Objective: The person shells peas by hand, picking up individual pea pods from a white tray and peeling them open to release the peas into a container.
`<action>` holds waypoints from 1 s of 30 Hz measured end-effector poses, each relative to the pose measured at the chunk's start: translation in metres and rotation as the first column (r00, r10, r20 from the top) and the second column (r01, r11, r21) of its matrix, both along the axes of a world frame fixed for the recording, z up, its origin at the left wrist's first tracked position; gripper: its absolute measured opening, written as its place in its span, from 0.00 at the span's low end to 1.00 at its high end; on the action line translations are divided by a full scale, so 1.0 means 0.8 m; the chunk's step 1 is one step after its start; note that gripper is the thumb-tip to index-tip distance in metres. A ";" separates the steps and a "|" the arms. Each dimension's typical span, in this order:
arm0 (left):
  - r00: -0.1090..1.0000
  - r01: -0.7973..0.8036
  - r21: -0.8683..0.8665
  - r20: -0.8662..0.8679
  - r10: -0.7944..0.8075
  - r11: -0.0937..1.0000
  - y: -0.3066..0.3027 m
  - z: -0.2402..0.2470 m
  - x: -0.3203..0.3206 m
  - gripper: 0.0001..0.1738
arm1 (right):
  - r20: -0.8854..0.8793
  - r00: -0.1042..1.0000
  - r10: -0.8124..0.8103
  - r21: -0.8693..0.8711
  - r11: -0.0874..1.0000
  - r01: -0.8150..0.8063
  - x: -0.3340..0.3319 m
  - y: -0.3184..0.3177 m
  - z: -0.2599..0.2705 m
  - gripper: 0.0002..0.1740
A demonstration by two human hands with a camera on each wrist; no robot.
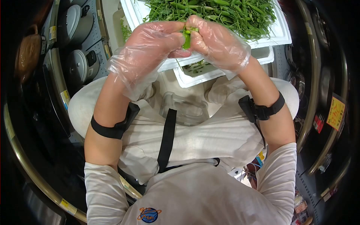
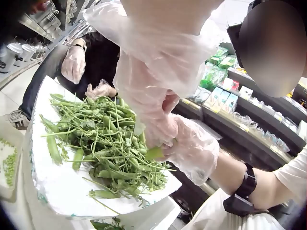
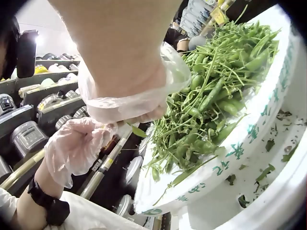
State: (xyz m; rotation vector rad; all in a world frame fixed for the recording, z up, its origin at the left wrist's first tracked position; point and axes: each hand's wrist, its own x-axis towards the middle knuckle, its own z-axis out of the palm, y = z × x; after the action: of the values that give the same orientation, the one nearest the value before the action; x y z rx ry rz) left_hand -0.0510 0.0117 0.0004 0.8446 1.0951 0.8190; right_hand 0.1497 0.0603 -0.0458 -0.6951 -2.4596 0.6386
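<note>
Both hands wear clear plastic gloves and meet over the near edge of a white foam box lid or tray heaped with pea pods and vines. Between the fingertips is a green pea pod, its upper part split with pale green showing. My left hand pinches the pod from the left with thumb and fingers. From the other side my right hand grips its upper end, fingers curled. The pod's tip pokes out below the right hand in the right wrist view.
A pale tub of shelled peas stands left of the heap. Under the tray, another foam box holds plant scraps. Shelves with lidded pots flank both sides. Another person's gloved hand is across the heap. A clear plastic container lies between the knees.
</note>
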 end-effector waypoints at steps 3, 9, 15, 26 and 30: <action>1.000 -0.012 0.039 0.010 0.012 0.999 -0.002 0.004 0.007 0.21 | 0.010 0.999 -0.044 -0.190 0.981 0.045 -0.002 -0.004 0.005 0.13; 0.981 0.089 0.018 -0.177 -0.084 0.996 0.003 0.002 0.012 0.21 | 0.310 0.940 -0.143 -0.209 0.954 0.214 -0.006 -0.015 0.039 0.14; 0.980 0.122 0.112 -0.174 -0.102 0.986 0.000 -0.003 0.022 0.20 | 0.332 0.921 -0.205 -0.158 0.950 0.269 -0.010 -0.018 0.034 0.14; 0.965 0.022 0.188 -0.262 0.028 0.982 -0.003 -0.019 0.031 0.17 | 0.208 0.948 -0.242 -0.386 0.870 0.307 -0.017 -0.011 0.022 0.14; 0.980 -0.024 0.172 -0.193 0.057 0.985 0.002 -0.021 0.025 0.18 | 0.113 0.994 -0.003 0.197 0.980 -0.019 -0.003 0.010 -0.012 0.11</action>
State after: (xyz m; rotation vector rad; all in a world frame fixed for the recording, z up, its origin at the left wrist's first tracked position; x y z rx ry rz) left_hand -0.0311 0.0130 -0.0164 1.0664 1.2328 0.8851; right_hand 0.1476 0.0684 -0.0556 -0.6591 -2.5861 0.3591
